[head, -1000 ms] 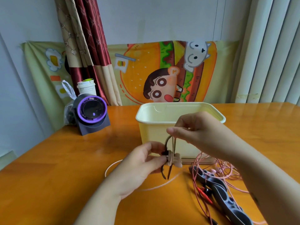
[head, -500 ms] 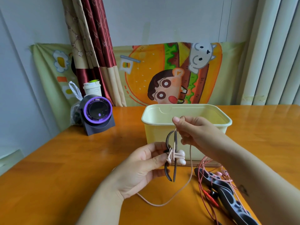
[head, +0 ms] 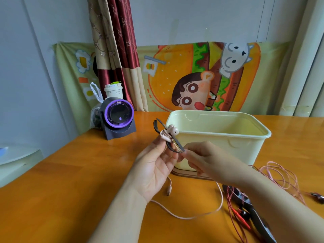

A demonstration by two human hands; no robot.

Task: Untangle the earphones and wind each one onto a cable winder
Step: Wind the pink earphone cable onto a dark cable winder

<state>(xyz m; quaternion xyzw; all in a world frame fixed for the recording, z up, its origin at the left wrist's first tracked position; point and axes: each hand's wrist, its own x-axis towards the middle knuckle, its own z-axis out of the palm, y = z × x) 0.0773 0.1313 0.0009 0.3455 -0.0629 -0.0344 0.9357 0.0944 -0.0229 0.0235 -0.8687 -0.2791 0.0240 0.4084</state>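
Left hand [head: 154, 165] grips a dark cable winder [head: 179, 146], held up just in front of the yellow tub's [head: 245, 155] left corner. Pink earphone [head: 172, 131] is wrapped round the winder's middle, bud on top. The rest of it trails on the counter [head: 70, 190] in front of the tub. Right hand [head: 201, 159] is curled and seems to pinch the winder's lower tip, though contact is hard to see. Red earphones [head: 241, 215] lie tangled right-front of the tub over dark spare winders [head: 257, 220]. Purple fan [head: 119, 116] sits left of the tub.

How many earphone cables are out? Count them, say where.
3: pink cable on the held winder; pale pink tangle right of the tub; red cable beside it. Others may be hidden.
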